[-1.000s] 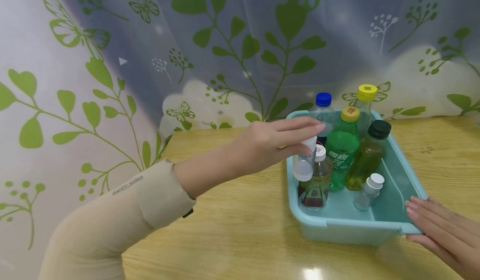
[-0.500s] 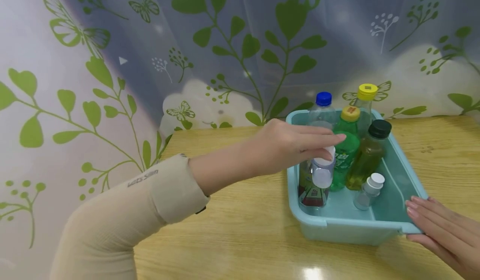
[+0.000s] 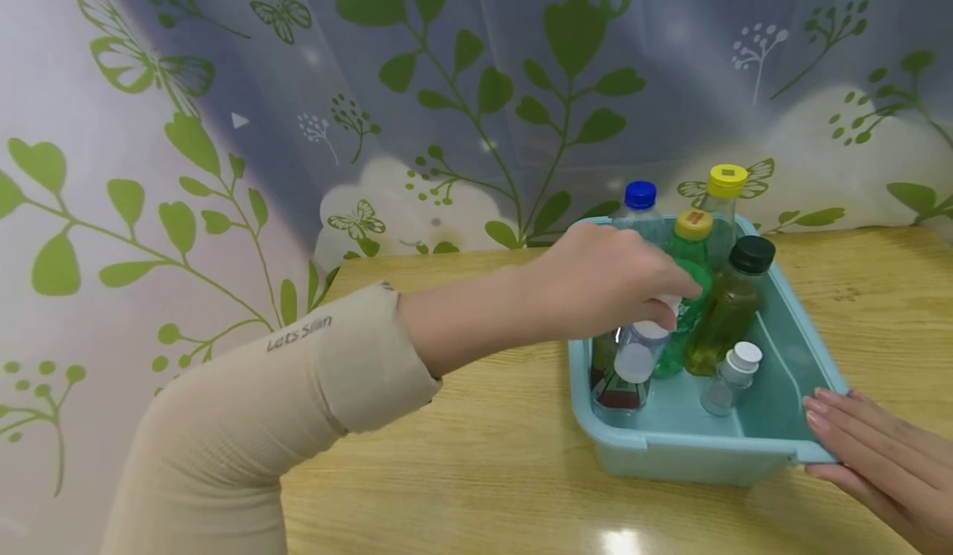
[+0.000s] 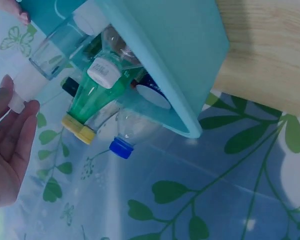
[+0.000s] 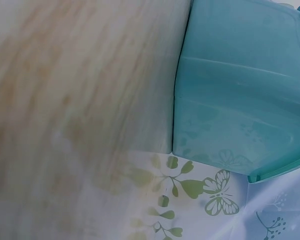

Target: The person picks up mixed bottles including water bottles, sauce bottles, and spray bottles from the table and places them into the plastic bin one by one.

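Note:
My left hand (image 3: pixel 606 286) is over the teal plastic bin (image 3: pixel 648 443), pinching a small clear bottle (image 3: pixel 636 361) by its white cap (image 4: pixel 30 82). The held bottle hangs slightly tilted, partly in front of a bottle with a dark red label (image 3: pixel 614 394). A similar small bottle with a white cap (image 3: pixel 730 380) stands on the bin floor, apart from the held one. At the bin's front right corner my right hand (image 3: pixel 889 456) rests against the rim with straight fingers. The right wrist view shows the bin's outer wall (image 5: pixel 235 105) but no hand.
Inside the bin stand a green bottle with a yellow cap (image 3: pixel 692 245), a dark-capped bottle of greenish liquid (image 3: pixel 725 323), a blue-capped bottle (image 3: pixel 640 199) and another yellow-capped bottle (image 3: pixel 725 199). A wooden table (image 3: pixel 476 464) bears the bin. Behind hangs a leaf-patterned curtain (image 3: pixel 462 125).
My left hand has moved right with the small bottle, further over the bin, and the bottle now tilts more. My right hand stays at the corner.

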Available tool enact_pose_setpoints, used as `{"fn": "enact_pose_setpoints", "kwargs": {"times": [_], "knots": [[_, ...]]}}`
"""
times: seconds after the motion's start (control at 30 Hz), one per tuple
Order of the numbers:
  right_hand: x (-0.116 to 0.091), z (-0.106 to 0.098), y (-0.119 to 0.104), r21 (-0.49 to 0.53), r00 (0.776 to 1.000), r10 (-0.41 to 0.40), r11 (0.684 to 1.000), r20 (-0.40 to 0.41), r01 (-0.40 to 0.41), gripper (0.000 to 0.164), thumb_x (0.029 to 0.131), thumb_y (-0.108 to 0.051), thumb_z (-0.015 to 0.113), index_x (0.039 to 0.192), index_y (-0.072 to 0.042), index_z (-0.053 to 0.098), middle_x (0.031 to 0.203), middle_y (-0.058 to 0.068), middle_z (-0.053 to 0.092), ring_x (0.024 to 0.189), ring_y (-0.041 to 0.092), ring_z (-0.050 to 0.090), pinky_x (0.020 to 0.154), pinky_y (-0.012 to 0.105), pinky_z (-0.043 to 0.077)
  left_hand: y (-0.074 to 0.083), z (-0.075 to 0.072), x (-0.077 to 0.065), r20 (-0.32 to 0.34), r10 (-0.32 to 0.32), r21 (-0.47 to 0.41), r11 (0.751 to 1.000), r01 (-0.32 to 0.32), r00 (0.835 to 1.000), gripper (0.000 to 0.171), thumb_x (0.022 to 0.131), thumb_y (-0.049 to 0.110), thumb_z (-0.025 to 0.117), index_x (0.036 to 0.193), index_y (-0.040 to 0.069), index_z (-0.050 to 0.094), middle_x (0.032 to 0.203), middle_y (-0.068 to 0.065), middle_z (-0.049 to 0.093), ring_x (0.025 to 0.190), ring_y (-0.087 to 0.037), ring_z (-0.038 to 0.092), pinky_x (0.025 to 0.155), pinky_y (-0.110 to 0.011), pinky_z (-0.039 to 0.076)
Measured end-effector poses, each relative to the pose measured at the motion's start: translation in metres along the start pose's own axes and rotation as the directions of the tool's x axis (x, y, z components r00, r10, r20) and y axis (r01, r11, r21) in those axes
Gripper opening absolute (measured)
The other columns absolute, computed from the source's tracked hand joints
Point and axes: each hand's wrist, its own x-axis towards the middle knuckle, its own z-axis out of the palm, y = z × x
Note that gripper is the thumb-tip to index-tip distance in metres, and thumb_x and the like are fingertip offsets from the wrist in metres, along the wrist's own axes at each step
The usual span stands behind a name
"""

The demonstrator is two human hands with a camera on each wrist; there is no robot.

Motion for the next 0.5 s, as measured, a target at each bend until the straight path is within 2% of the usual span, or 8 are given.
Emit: {"fn": "enact_pose_setpoints", "kwargs": {"times": [0.07,0.17,0.23,0.3,0.4,0.5], "knots": [[-0.001,0.000,0.000,-0.001,1.000,-0.001,1.000,-0.001,0.001,0.053,0.097,-0.039,0.048,0.108,0.009,0.068,0.125,0.012,0.060,0.129,0.011,0.045,0.109,0.022,0.030,0.002,-0.003,0.005,0.034,0.016,-0.011,1.000,-0.015,0.999,0.015,0.089,0.038,0.063,0.097,0.026,0.068,0.086,0.018,0.066,0.079,0.002,0.059,0.056,-0.018,0.044],[-0.001,-0.001,0.001,-0.004,1.000,0.000,1.000,0.008,0.000,0.054,0.097,-0.040,0.048,0.109,0.009,0.068,0.127,0.009,0.058,0.130,0.010,0.045,0.109,0.022,0.029,0.006,-0.006,0.015,0.100,0.032,-0.039,0.999,-0.029,0.994,0.014,0.090,0.033,0.064,0.087,0.019,0.064,0.082,0.013,0.064,0.077,-0.001,0.058,0.062,-0.017,0.044],[-0.001,-0.001,0.001,-0.004,1.000,-0.001,1.000,0.005,0.001,0.054,0.097,-0.040,0.048,0.108,0.009,0.068,0.129,0.008,0.057,0.130,0.010,0.045,0.109,0.022,0.029,0.009,-0.007,0.024,0.148,0.040,-0.069,0.997,-0.030,0.988,0.011,0.090,0.028,0.065,0.094,0.018,0.066,0.090,0.011,0.066,0.082,-0.003,0.060,0.069,-0.014,0.044],[-0.001,-0.001,0.001,0.007,1.000,-0.005,1.000,-0.007,0.005,0.054,0.096,-0.040,0.049,0.108,0.010,0.068,0.126,0.010,0.059,0.129,0.011,0.046,0.109,0.022,0.030,0.011,-0.008,0.031,0.191,0.037,-0.082,0.996,-0.022,0.981,0.017,0.091,0.023,0.065,0.107,0.018,0.068,0.105,0.010,0.068,0.092,-0.003,0.061,0.074,-0.013,0.044],[0.000,-0.001,0.000,0.012,1.000,-0.006,1.000,-0.011,0.006,0.053,0.097,-0.039,0.049,0.107,0.010,0.068,0.122,0.015,0.062,0.129,0.012,0.046,0.109,0.022,0.030,0.012,-0.006,0.039,0.220,0.054,-0.064,0.997,-0.040,0.974,0.027,0.092,0.018,0.063,0.119,0.019,0.065,0.123,0.010,0.063,0.105,-0.004,0.060,0.077,-0.012,0.045],[0.001,-0.002,0.000,0.008,1.000,-0.003,1.000,0.002,0.003,0.053,0.097,-0.039,0.048,0.107,0.009,0.068,0.119,0.016,0.064,0.129,0.012,0.046,0.109,0.022,0.030,0.012,-0.002,0.044,0.228,0.082,0.024,0.996,-0.090,0.970,0.021,0.094,0.017,0.060,0.115,0.021,0.065,0.114,0.011,0.064,0.096,-0.002,0.057,0.072,-0.013,0.041]]}}
